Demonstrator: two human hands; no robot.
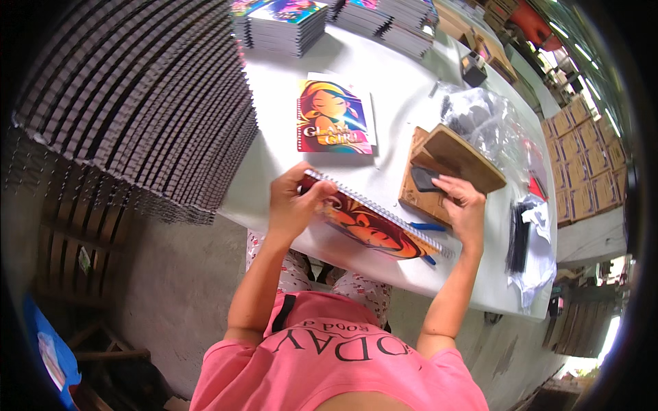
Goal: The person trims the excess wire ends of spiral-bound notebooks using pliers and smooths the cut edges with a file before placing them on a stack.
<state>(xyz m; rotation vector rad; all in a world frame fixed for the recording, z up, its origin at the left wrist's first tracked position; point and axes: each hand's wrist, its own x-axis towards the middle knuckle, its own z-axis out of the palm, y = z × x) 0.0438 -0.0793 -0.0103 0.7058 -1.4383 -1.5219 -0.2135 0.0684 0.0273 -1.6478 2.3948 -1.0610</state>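
My left hand [296, 204] is closed on one end of a spiral notebook [373, 229] with a red and orange illustrated cover. Its white wire coil runs along the upper edge, and the coil's loose end sticks out at the right. My right hand [464, 204] pinches the edge of a dark grey flat piece [426, 179] at a wooden stand [459, 156] with an upright board. Blue-handled pliers [428, 226] lie partly hidden beneath the notebook. Farther back on the white table, another notebook [334, 118] with a colourful cover lies flat.
A tall stack of coil-bound notebooks [147, 96] rises at the left. More notebook stacks [291, 27] stand at the back. Clear plastic bags [480, 113], a small dark box [473, 68] and a bundle of black strips [519, 236] are on the right side. Cartons [586, 157] are piled beyond the table.
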